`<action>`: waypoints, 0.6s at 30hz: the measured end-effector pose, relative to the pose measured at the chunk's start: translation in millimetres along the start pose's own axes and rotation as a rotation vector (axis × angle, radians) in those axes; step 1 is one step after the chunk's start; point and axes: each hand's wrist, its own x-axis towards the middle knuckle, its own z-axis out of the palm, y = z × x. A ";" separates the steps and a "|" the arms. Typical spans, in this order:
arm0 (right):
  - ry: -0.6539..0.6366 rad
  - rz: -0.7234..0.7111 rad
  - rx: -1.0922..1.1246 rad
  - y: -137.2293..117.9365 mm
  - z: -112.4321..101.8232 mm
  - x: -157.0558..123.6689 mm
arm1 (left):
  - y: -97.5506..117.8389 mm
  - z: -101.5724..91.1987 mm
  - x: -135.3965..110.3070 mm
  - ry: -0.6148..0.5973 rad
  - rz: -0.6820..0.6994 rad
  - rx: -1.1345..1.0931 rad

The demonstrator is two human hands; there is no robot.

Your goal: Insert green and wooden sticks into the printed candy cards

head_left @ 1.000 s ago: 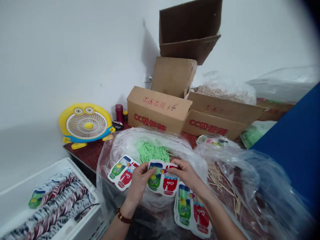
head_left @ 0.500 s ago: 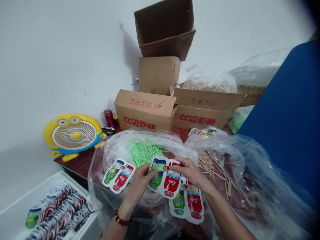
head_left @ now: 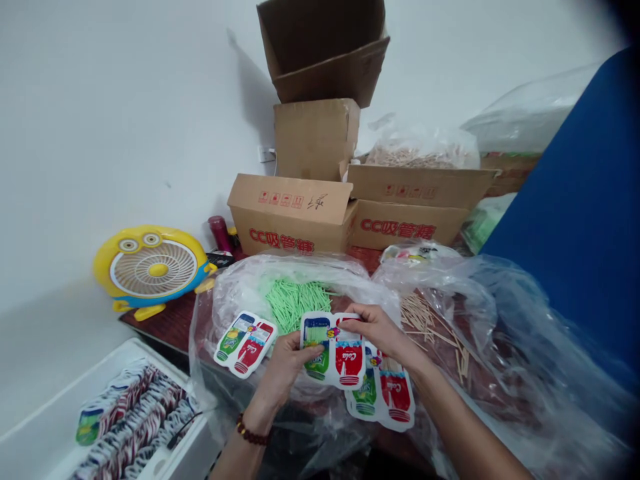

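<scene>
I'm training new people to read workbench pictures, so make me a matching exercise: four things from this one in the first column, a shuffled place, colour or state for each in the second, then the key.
Things:
1. Green sticks
2. Middle printed card
3. Beaded bracelet
4. Fan

Descriptions:
A. Held by the left hand and the right hand
B. Yellow and blue body
C. In a loose heap
D. Dark reddish brown

Right pairs: 1-C, 2-A, 3-D, 4-B
</scene>
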 end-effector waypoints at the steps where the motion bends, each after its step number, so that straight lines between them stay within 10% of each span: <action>1: -0.002 0.002 -0.005 0.6 0.3 1.1 | -0.5 -1.1 -0.5 -0.005 -0.008 -0.019; 9: -0.099 0.040 -0.066 33.6 14.9 17.3 | -19.2 -31.2 -14.2 0.112 -0.064 -0.040; 18: 0.145 0.262 -0.658 74.8 32.5 90.3 | -30.7 -71.7 -42.0 0.206 -0.132 -0.092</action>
